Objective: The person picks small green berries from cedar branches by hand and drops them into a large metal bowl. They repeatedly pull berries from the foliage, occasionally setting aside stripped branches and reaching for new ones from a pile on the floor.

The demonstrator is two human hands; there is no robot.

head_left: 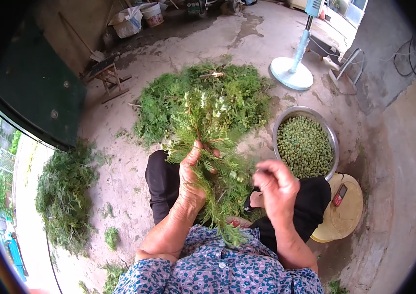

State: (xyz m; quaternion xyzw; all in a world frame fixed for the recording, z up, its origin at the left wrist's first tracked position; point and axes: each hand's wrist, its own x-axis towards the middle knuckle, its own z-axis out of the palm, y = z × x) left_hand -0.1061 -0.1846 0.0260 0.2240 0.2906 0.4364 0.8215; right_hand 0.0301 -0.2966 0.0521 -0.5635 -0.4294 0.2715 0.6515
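Observation:
My left hand (191, 179) is closed round the stem of a leafy evergreen branch (199, 125), held upright over my lap. Pale green cones (205, 102) cluster near its top, and its lower fronds hang down to my shirt. To the right of the branch and apart from it, my right hand (280, 193) is raised with its fingers curled together. Whatever those fingertips may pinch is hidden and slightly blurred. Beyond that hand stands a round metal basin (336, 145) holding a heap of small green cones (303, 147).
A large pile of cut branches (163, 100) lies on the floor ahead; another pile (65, 201) is at left. Beside the basin a yellow round stool (352, 208) bears a phone (340, 195). Farther back are a fan base (291, 74), a wooden stool (107, 78) and buckets (152, 14).

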